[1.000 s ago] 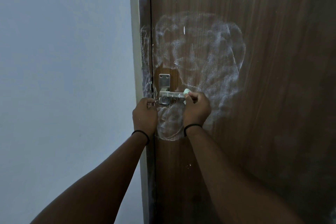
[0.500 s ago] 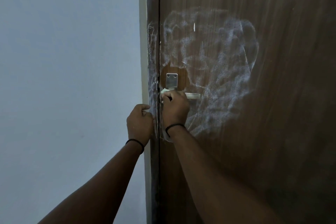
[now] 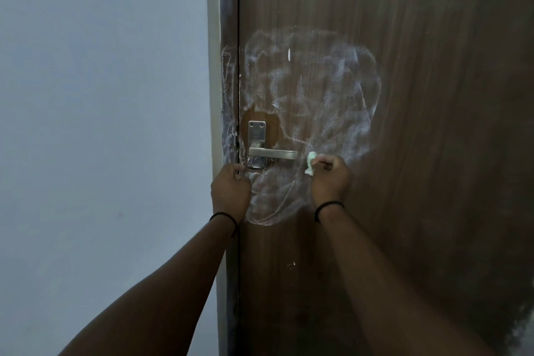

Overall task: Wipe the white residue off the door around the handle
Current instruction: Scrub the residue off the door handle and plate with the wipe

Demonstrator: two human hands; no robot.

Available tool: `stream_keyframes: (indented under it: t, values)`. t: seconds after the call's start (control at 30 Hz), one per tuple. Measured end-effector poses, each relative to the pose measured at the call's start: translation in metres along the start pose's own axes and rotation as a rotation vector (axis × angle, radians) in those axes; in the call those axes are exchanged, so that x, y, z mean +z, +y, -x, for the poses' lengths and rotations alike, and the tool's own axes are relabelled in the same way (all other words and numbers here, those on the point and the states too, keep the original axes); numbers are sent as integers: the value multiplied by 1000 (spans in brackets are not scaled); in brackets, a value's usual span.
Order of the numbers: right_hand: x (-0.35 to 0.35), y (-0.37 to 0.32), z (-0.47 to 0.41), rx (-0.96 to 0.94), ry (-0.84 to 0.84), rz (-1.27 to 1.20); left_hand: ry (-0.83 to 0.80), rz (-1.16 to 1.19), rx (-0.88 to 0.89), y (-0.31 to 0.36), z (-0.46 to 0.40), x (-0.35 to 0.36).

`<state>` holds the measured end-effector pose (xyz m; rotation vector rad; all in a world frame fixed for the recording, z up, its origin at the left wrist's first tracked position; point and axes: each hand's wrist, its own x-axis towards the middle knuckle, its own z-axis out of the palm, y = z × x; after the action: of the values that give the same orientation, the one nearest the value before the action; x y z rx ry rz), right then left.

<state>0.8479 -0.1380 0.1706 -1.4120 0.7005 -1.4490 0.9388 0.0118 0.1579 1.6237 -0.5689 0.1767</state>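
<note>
A brown wooden door (image 3: 419, 153) carries a wide patch of white residue (image 3: 323, 87) above, right of and below its metal lever handle (image 3: 273, 154). A small bare brown spot surrounds the handle's upper plate. My right hand (image 3: 329, 179) is pressed to the door just right of the lever's tip, fingers closed on a small pale green cloth (image 3: 310, 163). My left hand (image 3: 230, 192) is curled at the door's left edge, just below and left of the lock plate. What its fingers hold is hidden.
The dark door frame (image 3: 228, 95) left of the door is also smeared white beside the handle. A plain pale wall (image 3: 101, 124) fills the left half. More white marks show at the door's lower right corner (image 3: 520, 329).
My right hand has swept the cloth from over the handle's left end to the right, past the lever's tip. The whole lever now shows. My left hand has stayed at the door's edge.
</note>
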Motion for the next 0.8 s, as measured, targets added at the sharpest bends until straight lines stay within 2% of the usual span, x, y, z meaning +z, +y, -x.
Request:
stream_keyframes:
  t: [0.27,0.37,0.43,0.53,0.63,0.7,0.8]
  values:
    - [14,-15,22,522,-230,-425,-60,-6,50,9,3,3]
    - [26,-17,46,616,-359,-529,-197,28,39,9,7,8]
    - [33,-19,53,617,-372,-529,-207,55,28,9,9,11]
    - [38,-20,57,454,-481,-426,-138,115,-15,10,5,7]
    - [30,-14,58,46,-596,-121,-86,145,-16,14,-2,-1]
    - [23,-12,57,-102,-559,19,-115,135,19,18,-4,-1]
    - [15,-14,50,-221,-437,127,-161,80,80,25,-5,2]
